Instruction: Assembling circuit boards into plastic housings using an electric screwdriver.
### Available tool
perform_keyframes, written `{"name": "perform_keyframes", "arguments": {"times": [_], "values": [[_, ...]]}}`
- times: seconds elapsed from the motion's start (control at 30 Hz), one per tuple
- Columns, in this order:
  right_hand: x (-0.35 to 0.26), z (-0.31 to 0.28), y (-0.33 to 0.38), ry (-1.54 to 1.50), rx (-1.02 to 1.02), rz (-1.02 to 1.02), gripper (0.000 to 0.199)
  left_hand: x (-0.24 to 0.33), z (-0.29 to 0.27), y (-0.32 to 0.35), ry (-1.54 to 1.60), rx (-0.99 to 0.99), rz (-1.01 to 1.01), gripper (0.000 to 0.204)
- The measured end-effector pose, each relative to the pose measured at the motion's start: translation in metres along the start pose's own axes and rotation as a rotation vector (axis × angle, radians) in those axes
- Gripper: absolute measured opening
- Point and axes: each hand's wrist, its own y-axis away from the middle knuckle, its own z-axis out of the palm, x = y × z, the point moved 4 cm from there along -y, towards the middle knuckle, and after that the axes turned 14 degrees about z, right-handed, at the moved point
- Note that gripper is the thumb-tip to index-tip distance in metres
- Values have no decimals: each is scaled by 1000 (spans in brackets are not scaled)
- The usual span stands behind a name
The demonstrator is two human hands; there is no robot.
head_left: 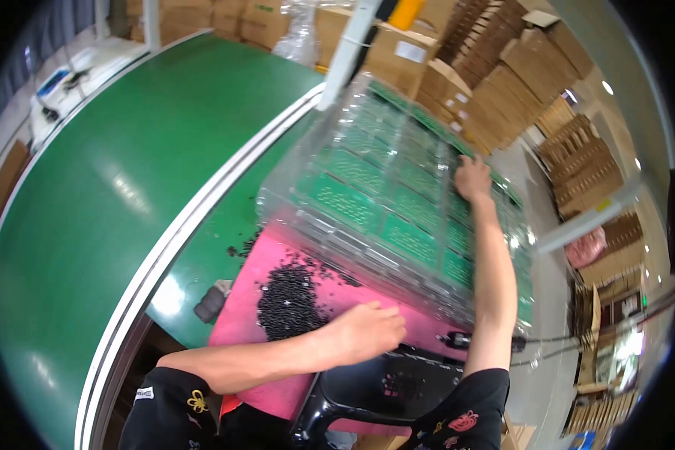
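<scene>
The left hand [364, 330] covers its own fingers, so I cannot tell if they pinch any of the black bits [289, 300]. Those bits are too small to name. The clear trays [397, 202] blur the green boards [345, 199] inside, and their count is hard to tell. The black tray [382, 390] is partly hidden by both arms. The boxes [532, 67] are cut off at the top edge.

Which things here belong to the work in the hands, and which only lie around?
In use:
- left hand at the pile of small black parts
- right hand on the stack of clear trays
- pink mat

Lying about:
- cardboard boxes
- black chair
- green conveyor belt
</scene>
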Motion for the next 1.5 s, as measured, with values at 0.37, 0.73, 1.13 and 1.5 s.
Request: {"name": "perform_keyframes", "arguments": {"times": [0.37, 0.73, 1.13, 1.5], "values": [[12, -44, 33, -204, 325, -327, 45, -3, -2, 6, -83, 104, 79, 17], [43, -181, 301, -986, -182, -405, 33, 3, -75, 5, -323, 564, -73, 72], [87, -169, 372, -1283, -321, -90, 27, 28, -67, -8, -56, 449, 142, 62], [98, -154, 381, -1086, 96, -145, 14, 34, -63, 0, -14, 365, 346, 65]]}}
